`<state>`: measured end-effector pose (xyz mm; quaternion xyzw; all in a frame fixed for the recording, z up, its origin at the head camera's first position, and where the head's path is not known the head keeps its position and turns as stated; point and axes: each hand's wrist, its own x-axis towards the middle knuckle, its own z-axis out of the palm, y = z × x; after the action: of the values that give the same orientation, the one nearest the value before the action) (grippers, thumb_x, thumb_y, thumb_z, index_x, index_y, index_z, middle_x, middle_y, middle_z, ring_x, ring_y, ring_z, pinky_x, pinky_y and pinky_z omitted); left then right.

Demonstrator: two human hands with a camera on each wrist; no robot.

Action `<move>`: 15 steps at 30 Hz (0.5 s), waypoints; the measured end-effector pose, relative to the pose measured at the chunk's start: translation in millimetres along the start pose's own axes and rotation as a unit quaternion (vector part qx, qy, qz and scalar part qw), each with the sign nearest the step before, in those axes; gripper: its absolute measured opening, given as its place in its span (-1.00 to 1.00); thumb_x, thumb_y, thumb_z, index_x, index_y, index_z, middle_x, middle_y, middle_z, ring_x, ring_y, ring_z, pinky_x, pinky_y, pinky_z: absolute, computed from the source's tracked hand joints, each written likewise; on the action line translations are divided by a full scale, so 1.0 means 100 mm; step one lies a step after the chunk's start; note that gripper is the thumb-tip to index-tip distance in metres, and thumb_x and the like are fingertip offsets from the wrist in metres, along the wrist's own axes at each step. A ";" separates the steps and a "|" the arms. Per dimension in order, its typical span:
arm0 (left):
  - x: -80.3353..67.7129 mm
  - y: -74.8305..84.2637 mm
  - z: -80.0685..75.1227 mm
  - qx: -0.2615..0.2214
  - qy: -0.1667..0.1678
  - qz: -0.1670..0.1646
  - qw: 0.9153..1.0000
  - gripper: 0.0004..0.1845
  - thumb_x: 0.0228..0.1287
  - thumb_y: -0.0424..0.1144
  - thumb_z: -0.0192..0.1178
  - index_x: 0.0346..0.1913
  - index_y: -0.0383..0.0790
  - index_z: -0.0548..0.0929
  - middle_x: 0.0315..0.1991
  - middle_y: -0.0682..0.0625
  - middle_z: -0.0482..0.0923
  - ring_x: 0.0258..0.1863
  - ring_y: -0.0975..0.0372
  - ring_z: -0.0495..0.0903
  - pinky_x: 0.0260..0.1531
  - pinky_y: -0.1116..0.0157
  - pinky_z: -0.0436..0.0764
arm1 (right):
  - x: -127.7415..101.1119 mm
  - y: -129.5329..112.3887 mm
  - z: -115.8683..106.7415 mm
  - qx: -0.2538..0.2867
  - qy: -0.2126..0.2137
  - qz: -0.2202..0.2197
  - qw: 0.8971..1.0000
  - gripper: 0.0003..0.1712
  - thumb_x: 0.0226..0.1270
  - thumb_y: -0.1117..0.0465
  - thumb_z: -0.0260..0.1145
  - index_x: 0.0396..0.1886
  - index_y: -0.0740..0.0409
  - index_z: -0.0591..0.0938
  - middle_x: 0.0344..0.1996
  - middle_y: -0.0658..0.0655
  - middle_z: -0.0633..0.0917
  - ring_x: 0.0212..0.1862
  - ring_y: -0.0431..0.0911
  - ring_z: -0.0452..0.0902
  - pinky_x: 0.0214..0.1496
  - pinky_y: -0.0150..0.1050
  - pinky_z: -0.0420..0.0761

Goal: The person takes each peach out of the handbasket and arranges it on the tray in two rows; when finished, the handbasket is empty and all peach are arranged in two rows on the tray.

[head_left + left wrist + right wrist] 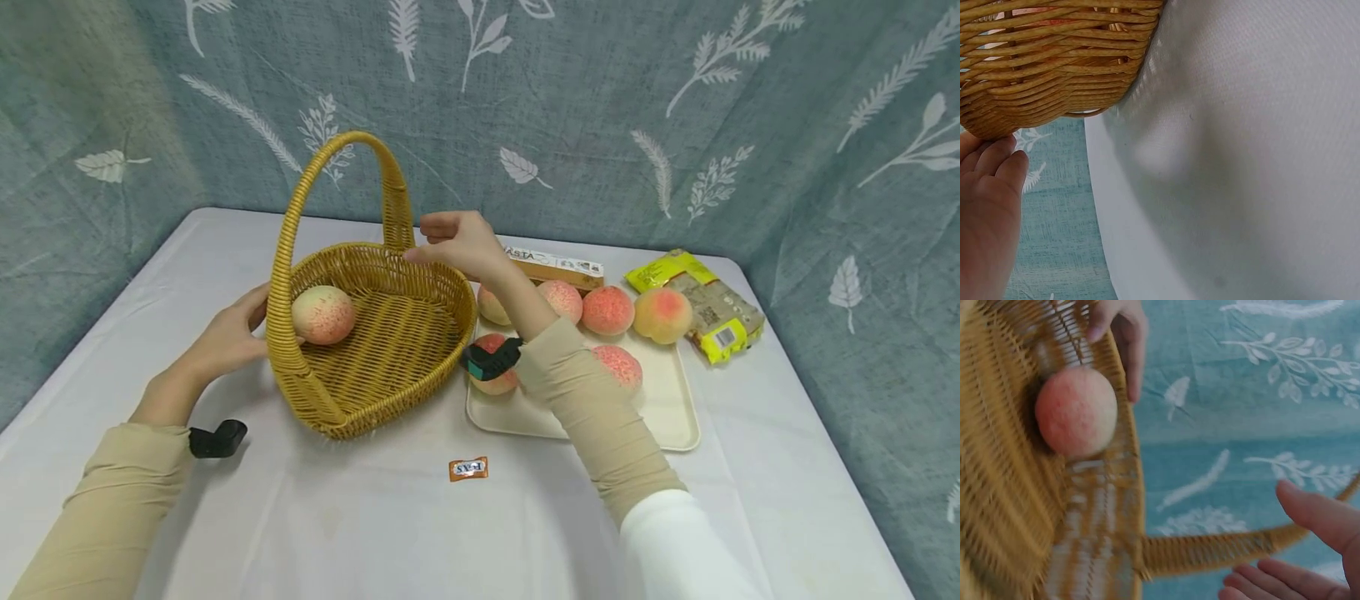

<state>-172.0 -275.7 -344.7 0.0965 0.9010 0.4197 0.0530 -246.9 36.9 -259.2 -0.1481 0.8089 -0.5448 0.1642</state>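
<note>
A woven wicker basket (pixel 397 396) with a tall arched handle stands tilted on the table, holding one pale pink peach (pixel 324 315) against its left side. My left hand (pixel 232 333) grips the left rim; in the right wrist view its thumb lies inside the rim and its fingers outside. The left wrist view shows the fingertips touching the wicker (pixel 1066 69). Beside the far base of the handle, above the basket's right part, my right hand (pixel 468 246) is held in the air. Its thumb and fingers are apart, with nothing between them.
To the right, a cream tray (pixel 667 421) bears several peaches, partly hidden by the right forearm. Behind it lies a pasta box (pixel 573 271), and a yellow food packet (pixel 723 308) is at the far right. A small orange wrapped sweet (pixel 468 468) lies in front.
</note>
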 end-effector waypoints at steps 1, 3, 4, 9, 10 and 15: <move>-0.01 0.00 -0.01 0.001 0.002 -0.001 1.000 0.05 0.06 -0.30 0.37 0.51 -0.45 -0.06 0.45 -0.49 -0.07 0.40 -0.35 -0.02 0.34 -0.22 0.06 | 0.05 -0.02 0.06 0.015 0.010 0.004 1.000 -0.30 0.22 0.19 0.44 0.35 0.19 0.46 0.24 0.16 0.54 0.27 -0.07 0.43 0.21 -0.29 0.49; -0.01 -0.01 -0.02 -0.001 0.003 -0.002 1.000 0.05 0.07 -0.30 0.37 0.51 -0.45 -0.07 0.45 -0.49 -0.08 0.41 -0.35 -0.03 0.35 -0.21 0.06 | 0.14 -0.06 0.17 0.035 0.028 0.020 0.999 -0.30 0.20 0.20 0.46 0.33 0.21 0.47 0.23 0.16 0.55 0.26 -0.05 0.43 0.20 -0.26 0.50; -0.02 -0.01 -0.02 -0.001 0.003 -0.004 1.000 0.05 0.07 -0.30 0.37 0.51 -0.45 -0.08 0.45 -0.49 -0.08 0.41 -0.35 -0.03 0.35 -0.21 0.06 | 0.18 -0.07 0.23 0.039 0.036 0.030 0.998 -0.30 0.19 0.20 0.47 0.32 0.21 0.48 0.22 0.16 0.56 0.27 -0.04 0.43 0.20 -0.24 0.50; -0.02 -0.02 -0.03 -0.006 -0.004 -0.009 1.000 0.06 0.07 -0.27 0.37 0.51 -0.44 -0.08 0.46 -0.47 -0.09 0.41 -0.33 -0.03 0.35 -0.20 0.06 | 0.34 -0.09 0.47 0.009 0.046 0.092 0.995 -0.34 0.19 0.14 0.47 0.29 0.16 0.52 0.29 0.14 0.47 0.35 0.02 0.30 0.25 -0.16 0.46; -0.02 -0.01 -0.04 -0.005 -0.006 -0.008 1.000 0.06 0.07 -0.26 0.37 0.51 -0.44 -0.08 0.46 -0.47 -0.08 0.42 -0.32 -0.02 0.35 -0.20 0.07 | 0.36 -0.09 0.52 0.006 0.040 0.104 0.994 -0.34 0.20 0.12 0.46 0.29 0.17 0.52 0.32 0.14 0.44 0.36 0.03 0.28 0.25 -0.14 0.46; -0.03 0.00 -0.05 -0.002 -0.008 -0.003 1.000 0.05 0.07 -0.24 0.37 0.51 -0.42 -0.05 0.46 -0.45 -0.06 0.41 -0.32 -0.01 0.34 -0.21 0.09 | 0.44 -0.05 0.71 0.067 -0.021 0.162 0.984 -0.22 0.31 0.15 0.37 0.42 0.32 0.29 0.37 0.23 0.33 0.30 0.05 0.35 0.26 -0.12 0.45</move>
<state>-170.6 -280.4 -341.5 0.0971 0.9000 0.4204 0.0611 -255.9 -42.4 -284.5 -0.0154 0.7802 -0.5608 0.2769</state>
